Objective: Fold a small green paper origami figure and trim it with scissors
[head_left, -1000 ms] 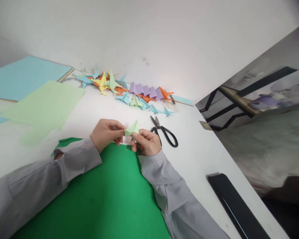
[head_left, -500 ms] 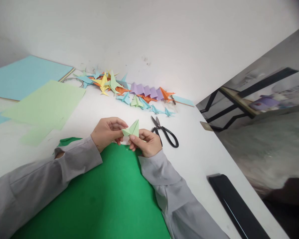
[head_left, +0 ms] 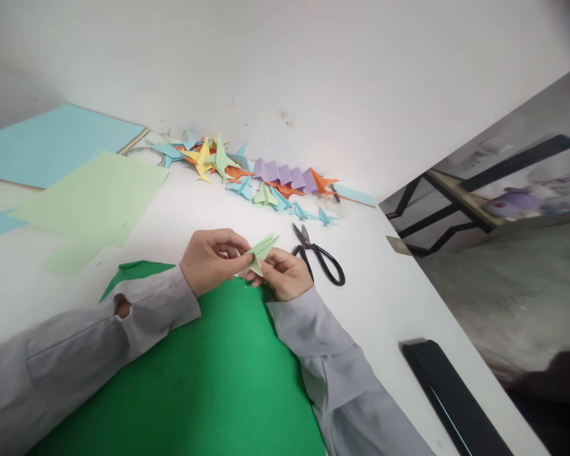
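A small piece of folded light green paper (head_left: 264,248) is held between both hands, its narrow tip pointing up and to the right. My left hand (head_left: 215,258) pinches its left side between thumb and fingers. On the lower right, my right hand (head_left: 285,273) is closed on the same paper, thumb on its near side. Black-handled scissors (head_left: 319,253) lie just beyond my right hand, blades away from me; the hand hides part of one handle loop. Beneath my forearms spreads a green sheet (head_left: 209,380) with a folded corner at the left.
Along the wall lies a row of colourful folded paper figures (head_left: 221,159) with a purple pleated strip (head_left: 282,174). Light green sheets (head_left: 95,196) and a blue stack (head_left: 52,142) lie at left. A long black object (head_left: 451,399) rests near the right table edge.
The folded paper has been turned, its tip swinging from upward to the right. My left hand has shifted right, nearer my right hand. The whole view has moved slightly.
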`<state>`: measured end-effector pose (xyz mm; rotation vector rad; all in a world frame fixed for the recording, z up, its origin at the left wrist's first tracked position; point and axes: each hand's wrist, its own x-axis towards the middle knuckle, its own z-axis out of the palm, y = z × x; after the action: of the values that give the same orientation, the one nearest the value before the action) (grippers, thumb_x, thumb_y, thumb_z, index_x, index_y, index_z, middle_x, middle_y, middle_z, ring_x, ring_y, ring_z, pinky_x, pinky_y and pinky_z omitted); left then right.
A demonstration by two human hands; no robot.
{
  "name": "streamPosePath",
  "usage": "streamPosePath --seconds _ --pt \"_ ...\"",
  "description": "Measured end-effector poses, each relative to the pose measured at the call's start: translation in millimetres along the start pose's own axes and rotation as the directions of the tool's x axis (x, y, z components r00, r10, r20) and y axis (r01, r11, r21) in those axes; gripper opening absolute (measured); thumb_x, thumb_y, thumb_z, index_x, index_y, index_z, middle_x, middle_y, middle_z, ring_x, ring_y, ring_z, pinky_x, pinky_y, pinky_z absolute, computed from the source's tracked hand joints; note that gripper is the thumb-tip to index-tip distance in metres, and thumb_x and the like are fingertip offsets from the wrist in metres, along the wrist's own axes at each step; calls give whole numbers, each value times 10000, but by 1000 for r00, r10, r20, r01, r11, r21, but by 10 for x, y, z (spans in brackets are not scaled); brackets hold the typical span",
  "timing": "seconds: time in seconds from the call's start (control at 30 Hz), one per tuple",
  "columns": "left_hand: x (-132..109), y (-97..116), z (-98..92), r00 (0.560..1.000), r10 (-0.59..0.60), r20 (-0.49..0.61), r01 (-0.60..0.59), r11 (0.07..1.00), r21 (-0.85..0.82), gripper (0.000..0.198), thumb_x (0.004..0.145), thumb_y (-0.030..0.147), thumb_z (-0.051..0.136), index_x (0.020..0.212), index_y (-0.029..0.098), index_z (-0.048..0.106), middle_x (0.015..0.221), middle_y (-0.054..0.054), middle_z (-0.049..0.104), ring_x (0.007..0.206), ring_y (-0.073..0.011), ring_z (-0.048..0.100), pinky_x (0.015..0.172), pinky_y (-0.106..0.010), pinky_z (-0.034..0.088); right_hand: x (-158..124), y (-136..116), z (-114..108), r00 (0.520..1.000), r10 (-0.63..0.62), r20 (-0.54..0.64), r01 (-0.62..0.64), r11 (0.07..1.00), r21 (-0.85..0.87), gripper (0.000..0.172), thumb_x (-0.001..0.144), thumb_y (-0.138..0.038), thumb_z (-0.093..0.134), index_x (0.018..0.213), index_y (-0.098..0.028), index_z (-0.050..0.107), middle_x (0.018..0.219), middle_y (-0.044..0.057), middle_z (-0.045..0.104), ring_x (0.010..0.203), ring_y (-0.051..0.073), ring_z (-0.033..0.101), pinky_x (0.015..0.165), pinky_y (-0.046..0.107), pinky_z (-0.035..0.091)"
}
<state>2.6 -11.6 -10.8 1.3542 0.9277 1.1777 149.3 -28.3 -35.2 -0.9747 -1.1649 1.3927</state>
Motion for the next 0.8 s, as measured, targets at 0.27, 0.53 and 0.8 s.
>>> streamPosePath --seconds 0.27,0.53,0.8 --pt "8 2 17 1000 -13 -12 13 999 43 96 560 153 656 618 99 602 496 19 533 381 -67 463 312 -192 398 -1 -5 -11 996 57 62 -56 998 -25 289 631 -398 705 772 -163 613 568 -15 620 498 92 590 449 183 475" --pt "-4 26 9 999 -31 27 30 999 21 54 585 96 614 565 114 567 445 23 542 353 -65 467 313 -182 397 -19 -25 36 996 81 33 -79 995 -54 278 648 -411 685 717 -151 614 611 1 638 478 79 577 441 177 464" --pt "-8 57 9 998 -46 52 47 999 -11 143 649 142 578 511 132 542 378 37 496 322 -66 457 323 -186 395 -29 -45 73 997 79 -7 -79 993 -89 275 646 -416 681 655 -153 602 558 -3 618 432 85 549 410 197 442"
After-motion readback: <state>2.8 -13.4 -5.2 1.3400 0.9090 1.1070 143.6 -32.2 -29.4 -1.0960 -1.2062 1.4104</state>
